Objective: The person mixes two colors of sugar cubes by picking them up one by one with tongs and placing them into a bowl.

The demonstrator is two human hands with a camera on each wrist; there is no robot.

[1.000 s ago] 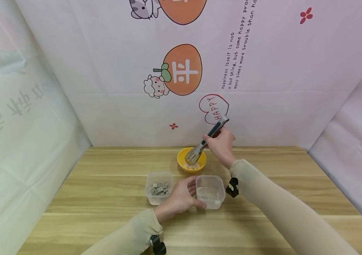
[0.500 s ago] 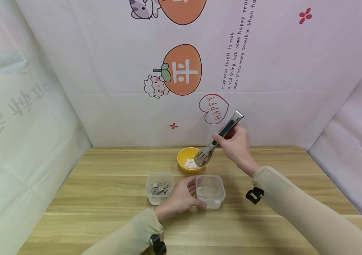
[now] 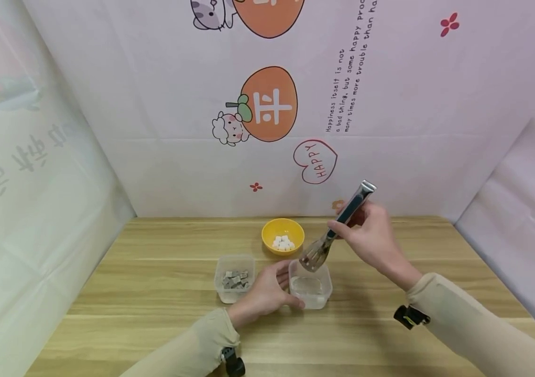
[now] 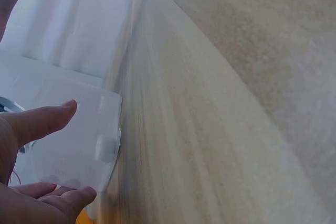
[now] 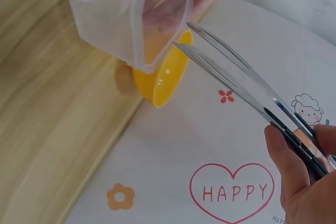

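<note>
My right hand (image 3: 371, 235) pinches metal tongs (image 3: 349, 209) with dark grips. Their slotted heads point down over the back rim of a clear plastic container (image 3: 326, 288). In the right wrist view the tips stand slightly apart, and nothing shows between them. My left hand (image 3: 267, 293) holds that container's left side, thumb at the front and fingers round the back corner. Through its wall a small white piece (image 4: 106, 149) shows near the bottom. Behind the container, a yellow bowl (image 3: 272, 230) holds several small white cubes (image 3: 283, 243).
Left of my left hand stands a second clear container (image 3: 222, 264) with several grey cubes (image 3: 236, 280). Wood-grain table (image 3: 154, 272) lies under everything. A printed white backdrop (image 3: 177, 173) rises at its back edge, with more white sheeting at both sides.
The tongs have moved out of the yellow bowl, right and toward me, to above the clear container. My right arm has shifted right with them. The left hand has stayed in place.
</note>
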